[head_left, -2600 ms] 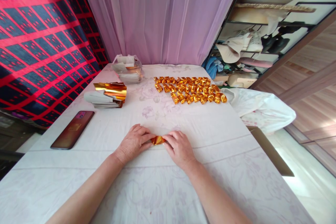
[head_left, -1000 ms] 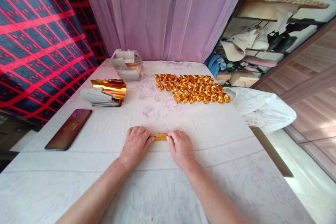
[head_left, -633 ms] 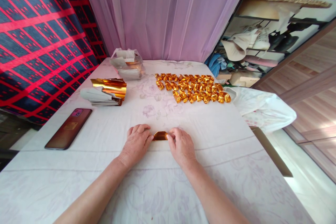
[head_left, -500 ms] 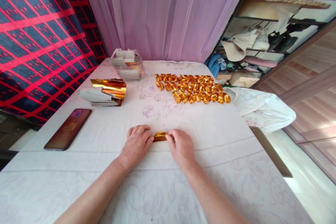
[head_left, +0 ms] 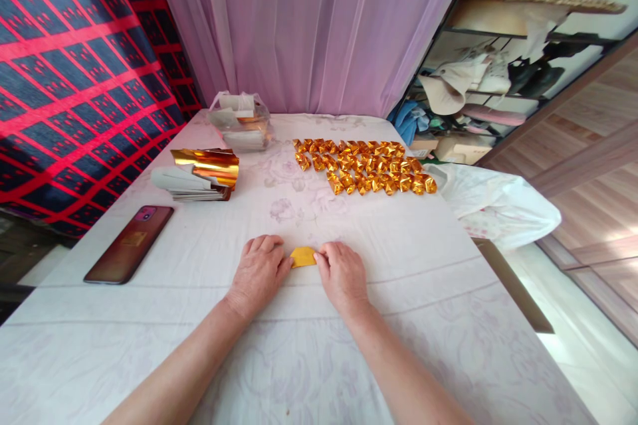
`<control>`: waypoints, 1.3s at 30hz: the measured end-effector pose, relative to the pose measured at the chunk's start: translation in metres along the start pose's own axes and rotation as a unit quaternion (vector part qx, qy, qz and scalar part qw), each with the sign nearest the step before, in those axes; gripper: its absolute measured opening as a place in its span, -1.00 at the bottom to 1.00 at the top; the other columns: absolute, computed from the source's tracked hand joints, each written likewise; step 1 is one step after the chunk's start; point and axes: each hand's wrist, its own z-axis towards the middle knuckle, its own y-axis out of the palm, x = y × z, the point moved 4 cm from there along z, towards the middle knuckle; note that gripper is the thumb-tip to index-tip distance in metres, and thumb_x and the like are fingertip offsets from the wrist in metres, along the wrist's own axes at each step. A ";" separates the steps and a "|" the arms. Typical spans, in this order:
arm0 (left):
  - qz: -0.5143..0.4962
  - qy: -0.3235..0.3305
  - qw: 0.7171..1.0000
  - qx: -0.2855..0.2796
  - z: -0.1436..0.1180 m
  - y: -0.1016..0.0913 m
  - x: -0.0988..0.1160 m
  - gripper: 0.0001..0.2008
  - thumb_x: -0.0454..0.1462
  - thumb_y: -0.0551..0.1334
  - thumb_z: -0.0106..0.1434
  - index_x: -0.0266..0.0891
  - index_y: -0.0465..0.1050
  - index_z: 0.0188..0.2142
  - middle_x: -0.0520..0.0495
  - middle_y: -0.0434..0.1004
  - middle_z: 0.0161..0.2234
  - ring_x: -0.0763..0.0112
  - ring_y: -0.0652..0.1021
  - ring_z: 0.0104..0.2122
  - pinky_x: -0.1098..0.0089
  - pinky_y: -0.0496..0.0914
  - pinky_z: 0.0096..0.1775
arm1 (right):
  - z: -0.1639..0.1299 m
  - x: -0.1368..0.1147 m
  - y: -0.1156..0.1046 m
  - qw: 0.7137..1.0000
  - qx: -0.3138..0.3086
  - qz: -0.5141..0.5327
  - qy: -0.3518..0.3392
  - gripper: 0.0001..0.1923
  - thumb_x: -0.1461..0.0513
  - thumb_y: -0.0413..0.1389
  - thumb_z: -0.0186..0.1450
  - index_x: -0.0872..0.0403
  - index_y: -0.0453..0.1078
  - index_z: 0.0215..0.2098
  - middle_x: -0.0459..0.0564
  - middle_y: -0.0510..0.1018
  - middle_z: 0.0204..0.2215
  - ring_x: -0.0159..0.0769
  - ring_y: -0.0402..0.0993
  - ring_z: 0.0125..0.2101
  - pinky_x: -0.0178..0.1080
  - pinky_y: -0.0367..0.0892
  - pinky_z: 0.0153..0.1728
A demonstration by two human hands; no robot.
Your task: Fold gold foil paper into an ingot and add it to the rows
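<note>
A small folded piece of gold foil paper (head_left: 303, 257) lies between my hands near the middle of the table, its upper corners slanting inward. My left hand (head_left: 260, 272) pinches its left end between thumb and fingers. At the other end, my right hand (head_left: 343, 273) grips it the same way, fingers curled. Farther back on the right, several folded gold foil pieces (head_left: 369, 165) stand in rows. A stack of gold and grey foil sheets (head_left: 204, 176) rests at the left, partly curled up.
A brown phone (head_left: 129, 244) lies on the left of the cloth-covered table (head_left: 279, 365). Behind the sheets stands a clear plastic bag (head_left: 240, 123) of more paper. Against the right edge is a white plastic bag (head_left: 503, 206). A purple curtain (head_left: 309, 26) hangs behind.
The foil paper between my hands has gone from shiny, dark-shaded gold to an even, matte-looking yellow face. Both hands stay nearly in place, still holding its ends.
</note>
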 end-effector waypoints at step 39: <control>-0.081 -0.015 0.997 -0.011 -0.005 0.005 -0.005 -0.86 -0.29 0.19 0.29 -0.06 0.53 -0.24 -0.12 0.41 0.04 0.15 0.39 0.09 -0.05 0.16 0.14 | 0.001 -0.017 -0.006 0.998 -0.016 -0.015 0.055 -0.75 0.05 0.25 0.23 0.03 0.38 -0.30 0.01 0.49 -0.32 -0.14 0.42 -0.24 -0.18 0.17 -0.28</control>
